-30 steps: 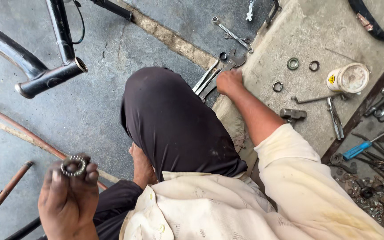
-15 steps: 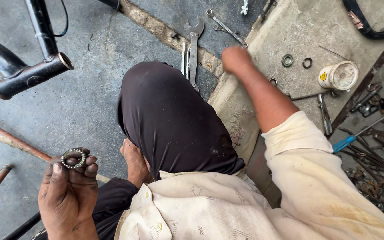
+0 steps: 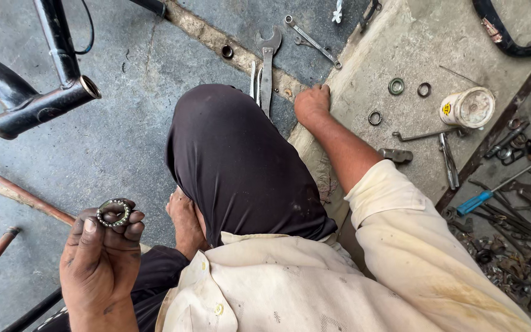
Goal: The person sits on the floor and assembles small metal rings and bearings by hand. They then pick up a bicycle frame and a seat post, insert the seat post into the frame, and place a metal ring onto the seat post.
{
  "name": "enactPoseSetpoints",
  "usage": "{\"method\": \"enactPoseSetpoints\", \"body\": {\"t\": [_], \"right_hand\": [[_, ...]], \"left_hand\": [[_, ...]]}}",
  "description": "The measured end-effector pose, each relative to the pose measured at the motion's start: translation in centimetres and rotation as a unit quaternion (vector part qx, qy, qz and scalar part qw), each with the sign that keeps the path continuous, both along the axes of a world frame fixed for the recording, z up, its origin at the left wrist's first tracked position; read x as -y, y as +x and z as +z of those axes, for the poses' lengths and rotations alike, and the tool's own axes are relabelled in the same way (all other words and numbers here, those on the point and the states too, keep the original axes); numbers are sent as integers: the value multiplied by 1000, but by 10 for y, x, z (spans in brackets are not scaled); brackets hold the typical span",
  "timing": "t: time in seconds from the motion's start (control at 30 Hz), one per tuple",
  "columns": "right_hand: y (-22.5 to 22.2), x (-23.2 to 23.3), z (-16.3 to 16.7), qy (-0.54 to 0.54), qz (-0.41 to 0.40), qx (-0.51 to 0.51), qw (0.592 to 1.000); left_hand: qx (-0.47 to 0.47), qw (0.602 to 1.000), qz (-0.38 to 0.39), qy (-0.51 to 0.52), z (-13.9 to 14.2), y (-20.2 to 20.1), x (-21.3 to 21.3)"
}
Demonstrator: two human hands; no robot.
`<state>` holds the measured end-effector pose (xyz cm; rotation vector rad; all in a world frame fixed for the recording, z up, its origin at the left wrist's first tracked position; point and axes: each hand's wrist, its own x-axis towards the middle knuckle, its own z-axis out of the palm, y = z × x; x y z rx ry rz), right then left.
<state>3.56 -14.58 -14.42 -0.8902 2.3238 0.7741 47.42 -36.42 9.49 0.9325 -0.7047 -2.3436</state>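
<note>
Left hand (image 3: pixel 102 258) pinches a caged ball-bearing ring (image 3: pixel 113 213) at near left; right hand (image 3: pixel 312 103), closed and empty-looking, rests by wrenches (image 3: pixel 267 67) on the floor, apparently mid tool selection.

We see a black bicycle frame (image 3: pixel 38 104) at the upper left, its open tube end pointing right, and a rusty rod (image 3: pixel 19 193) lying across the grey floor below it. An open-ended spanner (image 3: pixel 267 61) lies near the top, with a thinner wrench (image 3: pixel 311 40) beside it. On the raised concrete slab (image 3: pixel 401 43) sit two small rings (image 3: pixel 396 86), a toothed ring (image 3: pixel 374 117) and a white tub (image 3: pixel 468 107) (lying on its side). A blue-handled screwdriver (image 3: pixel 483 198) rests among scrap parts (image 3: pixel 517 246) at the right.
</note>
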Motion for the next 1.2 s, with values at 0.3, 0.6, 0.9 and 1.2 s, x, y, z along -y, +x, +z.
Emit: {"method": "enactPoseSetpoints", "body": {"t": [0.3, 0.6, 0.9, 1.2], "right_hand": [[21, 8, 10, 29, -27, -45, 998], [25, 12, 14, 33, -44, -47, 997], [31, 19, 26, 34, -37, -47, 998], [-15, 6, 35, -151, -22, -64, 986]], "left_hand": [[-2, 1000, 7, 4, 6, -7, 0], [0, 1000, -17, -6, 7, -11, 2], [-7, 1000, -10, -4, 12, -5, 6], [13, 1000, -12, 2, 7, -2, 5]]}}
